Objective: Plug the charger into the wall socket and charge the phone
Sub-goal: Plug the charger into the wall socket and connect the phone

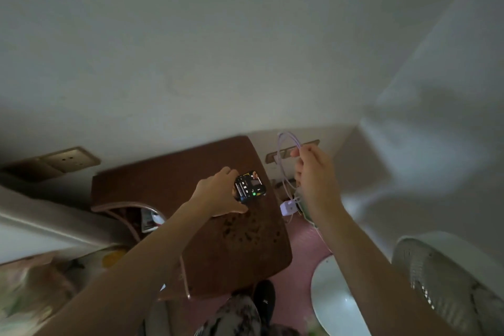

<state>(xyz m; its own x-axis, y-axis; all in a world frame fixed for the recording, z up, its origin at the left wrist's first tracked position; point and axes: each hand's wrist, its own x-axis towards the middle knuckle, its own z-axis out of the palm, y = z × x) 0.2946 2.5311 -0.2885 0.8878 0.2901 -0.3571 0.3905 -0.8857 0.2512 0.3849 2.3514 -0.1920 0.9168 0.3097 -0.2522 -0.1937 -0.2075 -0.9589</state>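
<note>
**Phone on the brown surface, cable up in the other hand**

One gold-ish socket [71,159] sits on the wall at far left. Left hand [218,194] has its grip closed round one phone [249,186], screen lit, at the far end of the rounded brown wood surface [152,183]. Right of that, one small white boxy charger [288,208] dangles. Right hand [313,180] pinches one thin pale cable [283,144], looped. Round white fan [447,281] far right.

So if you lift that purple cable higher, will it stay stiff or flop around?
Probably floppy: the cable curves in a loose loop above the right hand and droops below it. It looks thin, so likely light. The white charger seems to hang at its lower end, so that end may swing as it rises.
</note>
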